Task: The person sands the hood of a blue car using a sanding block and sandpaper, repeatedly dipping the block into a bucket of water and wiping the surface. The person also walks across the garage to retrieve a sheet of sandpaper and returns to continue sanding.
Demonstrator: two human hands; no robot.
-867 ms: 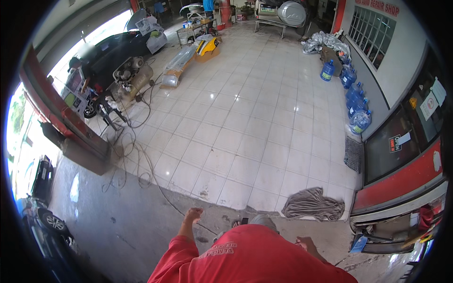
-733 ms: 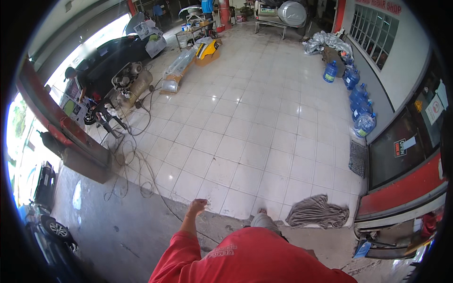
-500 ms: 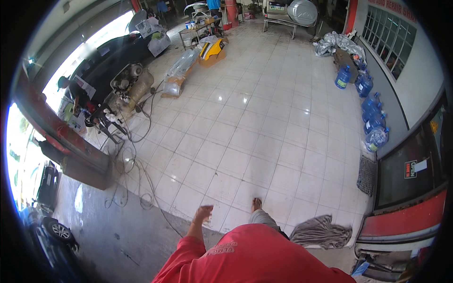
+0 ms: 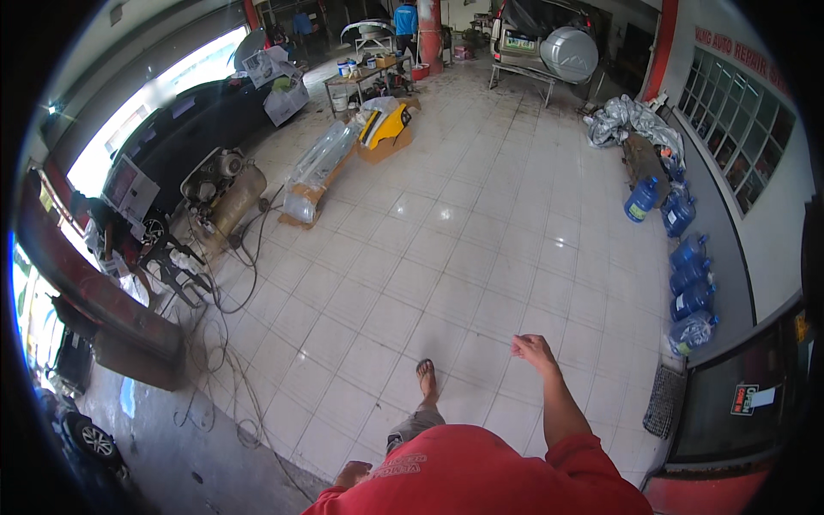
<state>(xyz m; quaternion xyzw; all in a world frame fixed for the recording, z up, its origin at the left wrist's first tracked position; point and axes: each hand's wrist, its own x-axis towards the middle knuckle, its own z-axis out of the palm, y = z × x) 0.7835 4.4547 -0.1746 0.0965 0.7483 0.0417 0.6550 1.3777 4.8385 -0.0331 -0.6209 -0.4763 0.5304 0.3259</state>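
My right hand (image 4: 534,352) hangs out in front of me over the white floor tiles (image 4: 481,296). Its fingers are loosely bent and a little apart, with nothing seen in them. My left hand (image 4: 353,473) is low by my side, mostly cut off by my red shirt (image 4: 481,472); its fingers cannot be made out. Neither hand touches anything that shows. Ahead of my body, one foot in a flip-flop (image 4: 427,378) is on the tiles.
Left are a tangled hose (image 4: 225,343), a plastic chair (image 4: 176,266) beside a bent-over person, and an air compressor (image 4: 225,193). A yellow car part (image 4: 386,127) and wrapped parts lie ahead. Blue water jugs (image 4: 691,287) line the right wall near a dark mat (image 4: 663,402).
I have stepped forward onto the tiles, the other foot now in front. My right hand has swung into view; my left has dropped back. The rag has left the view.
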